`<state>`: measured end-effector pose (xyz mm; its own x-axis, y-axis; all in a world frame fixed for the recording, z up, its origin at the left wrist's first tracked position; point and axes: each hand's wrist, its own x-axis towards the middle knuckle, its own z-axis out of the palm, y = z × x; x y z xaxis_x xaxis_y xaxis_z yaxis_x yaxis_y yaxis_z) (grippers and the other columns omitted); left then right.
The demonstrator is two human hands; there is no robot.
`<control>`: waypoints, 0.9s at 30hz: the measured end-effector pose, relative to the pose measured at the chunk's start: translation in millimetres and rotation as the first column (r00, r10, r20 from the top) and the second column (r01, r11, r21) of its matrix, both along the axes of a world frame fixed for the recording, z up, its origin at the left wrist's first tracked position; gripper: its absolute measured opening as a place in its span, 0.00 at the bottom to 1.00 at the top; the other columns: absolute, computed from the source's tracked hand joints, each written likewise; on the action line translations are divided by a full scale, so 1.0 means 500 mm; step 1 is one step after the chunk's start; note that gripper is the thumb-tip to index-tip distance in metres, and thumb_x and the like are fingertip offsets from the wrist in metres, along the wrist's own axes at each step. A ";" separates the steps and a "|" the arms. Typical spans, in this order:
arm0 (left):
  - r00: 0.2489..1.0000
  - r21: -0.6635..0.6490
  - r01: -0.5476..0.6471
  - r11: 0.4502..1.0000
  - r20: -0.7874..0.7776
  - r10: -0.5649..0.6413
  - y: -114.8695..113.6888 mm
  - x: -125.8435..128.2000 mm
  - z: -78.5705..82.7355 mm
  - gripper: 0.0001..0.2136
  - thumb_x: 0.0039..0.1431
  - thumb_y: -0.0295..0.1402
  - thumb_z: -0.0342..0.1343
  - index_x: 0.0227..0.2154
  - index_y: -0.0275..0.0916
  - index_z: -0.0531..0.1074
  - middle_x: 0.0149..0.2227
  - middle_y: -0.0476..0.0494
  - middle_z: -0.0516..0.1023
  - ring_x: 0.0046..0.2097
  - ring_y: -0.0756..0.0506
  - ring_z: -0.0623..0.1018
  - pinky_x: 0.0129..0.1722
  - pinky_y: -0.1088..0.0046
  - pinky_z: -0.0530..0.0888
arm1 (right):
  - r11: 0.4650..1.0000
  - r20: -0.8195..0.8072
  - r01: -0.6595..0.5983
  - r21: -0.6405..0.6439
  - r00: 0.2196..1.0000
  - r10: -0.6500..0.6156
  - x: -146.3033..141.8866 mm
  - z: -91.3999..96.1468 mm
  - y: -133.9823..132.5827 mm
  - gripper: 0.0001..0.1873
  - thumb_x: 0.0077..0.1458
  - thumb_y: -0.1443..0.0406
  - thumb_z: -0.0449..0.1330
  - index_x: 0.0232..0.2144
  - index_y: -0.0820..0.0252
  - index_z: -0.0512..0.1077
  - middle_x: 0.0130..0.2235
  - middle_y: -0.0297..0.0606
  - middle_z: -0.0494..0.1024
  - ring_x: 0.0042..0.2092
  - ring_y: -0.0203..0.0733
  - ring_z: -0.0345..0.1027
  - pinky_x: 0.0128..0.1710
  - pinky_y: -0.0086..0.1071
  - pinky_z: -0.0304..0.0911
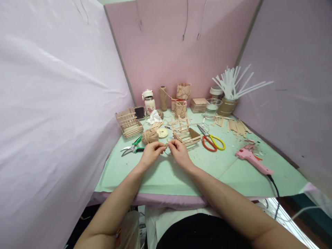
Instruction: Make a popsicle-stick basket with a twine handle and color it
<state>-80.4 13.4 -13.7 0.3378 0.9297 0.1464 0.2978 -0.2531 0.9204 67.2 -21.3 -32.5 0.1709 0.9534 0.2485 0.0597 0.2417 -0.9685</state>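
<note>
My left hand and my right hand meet over the green table, fingertips almost touching. Both pinch a thin strand of jute twine between them. A ball of the same twine lies just behind my left hand. Right behind my right hand stands a small box built of wooden craft sticks, with a loop of twine trailing beside it.
Green-handled pliers lie left of the hands; red and yellow scissors and a pink glue gun lie to the right. A stick crate, loose sticks, a cup of white glue rods and jars line the back.
</note>
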 end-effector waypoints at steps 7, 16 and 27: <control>0.979 0.216 -0.013 0.976 -0.195 0.056 -0.001 -0.001 0.000 0.06 0.54 0.28 0.56 0.27 0.37 0.77 0.27 0.47 0.78 0.29 0.49 0.75 0.33 0.75 0.69 | 0.993 -0.213 -0.075 -0.090 0.976 0.055 -0.006 -0.011 0.010 0.15 0.50 0.52 0.61 0.25 0.56 0.65 0.19 0.26 0.59 0.22 0.35 0.53 0.23 0.30 0.52; 0.956 0.238 -0.041 0.970 -0.273 0.108 0.006 -0.003 -0.002 0.06 0.54 0.26 0.56 0.27 0.37 0.79 0.28 0.45 0.80 0.31 0.48 0.76 0.35 0.73 0.69 | 0.991 -0.339 -0.106 -0.084 0.938 0.072 -0.012 -0.010 0.006 0.20 0.47 0.49 0.64 0.25 0.57 0.65 0.19 0.25 0.59 0.20 0.32 0.50 0.23 0.30 0.52; 0.980 -0.214 0.094 0.972 0.194 -0.052 0.009 -0.010 0.002 0.16 0.46 0.44 0.64 0.28 0.34 0.76 0.24 0.48 0.74 0.25 0.52 0.69 0.27 0.76 0.66 | 0.999 -0.036 -0.036 -0.005 0.999 0.036 0.001 0.004 -0.001 0.17 0.58 0.52 0.54 0.40 0.58 0.71 0.34 0.37 0.75 0.34 0.40 0.68 0.33 0.33 0.62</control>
<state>-85.3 17.8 -12.5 0.3923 0.9198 0.0069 0.1051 -0.0523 0.9931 67.6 -21.7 -30.4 0.1456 0.9604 0.2374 0.0161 0.2376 -0.9712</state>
